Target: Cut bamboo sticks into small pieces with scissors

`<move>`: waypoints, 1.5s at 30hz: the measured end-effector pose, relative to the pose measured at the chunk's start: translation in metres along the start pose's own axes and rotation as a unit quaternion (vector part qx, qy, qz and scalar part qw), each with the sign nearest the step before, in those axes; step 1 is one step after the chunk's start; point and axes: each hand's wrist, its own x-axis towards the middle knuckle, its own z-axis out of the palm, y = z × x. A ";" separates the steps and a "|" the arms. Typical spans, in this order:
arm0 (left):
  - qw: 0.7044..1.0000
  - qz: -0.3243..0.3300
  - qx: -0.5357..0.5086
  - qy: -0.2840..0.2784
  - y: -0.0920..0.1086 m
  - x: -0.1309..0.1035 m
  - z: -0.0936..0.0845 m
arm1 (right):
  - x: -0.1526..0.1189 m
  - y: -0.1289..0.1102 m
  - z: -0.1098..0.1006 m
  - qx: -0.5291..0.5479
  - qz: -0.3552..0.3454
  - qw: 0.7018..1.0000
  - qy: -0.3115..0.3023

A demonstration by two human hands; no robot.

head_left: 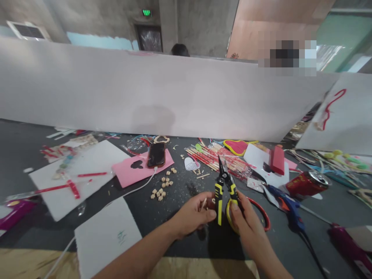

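Observation:
My right hand (pixel 248 223) is wrapped round the yellow-and-black handles of wire-cutting pliers (pixel 224 178), whose dark jaws point up and away from me. My left hand (pixel 193 215) is curled just left of the pliers, its fingertips close to the near handle. A short, pale wooden stick (pixel 204 203) pokes out between its fingers. Beyond the hands lie small clusters of wooden pieces (pixel 158 194) and a white heart-shaped piece (pixel 192 164). Many thin wooden sticks (pixel 206 159), some with red, are heaped behind the pliers.
A phone (pixel 156 155) lies on pink card (pixel 124 172), with a white cable attached. To the right are a red can (pixel 308 184), a blue glue gun (pixel 286 209) and a red curved loop (pixel 261 211). White sheets (pixel 107 232) lie left. A white partition (pixel 186 97) stands behind.

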 end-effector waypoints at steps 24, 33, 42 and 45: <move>0.959 0.086 -0.264 0.052 0.064 -0.013 -0.016 | -0.023 0.020 -0.077 -0.391 -0.191 0.900 0.017; 0.995 0.003 0.094 -0.017 0.048 -0.034 0.022 | -0.009 -0.044 -0.041 -0.348 -0.390 0.852 -0.012; 0.996 0.042 0.073 -0.012 0.040 -0.043 0.023 | -0.013 -0.052 -0.030 -0.339 -0.420 0.841 -0.025; 0.996 0.040 0.078 -0.010 0.038 -0.044 0.024 | -0.013 -0.049 -0.028 -0.334 -0.420 0.844 -0.023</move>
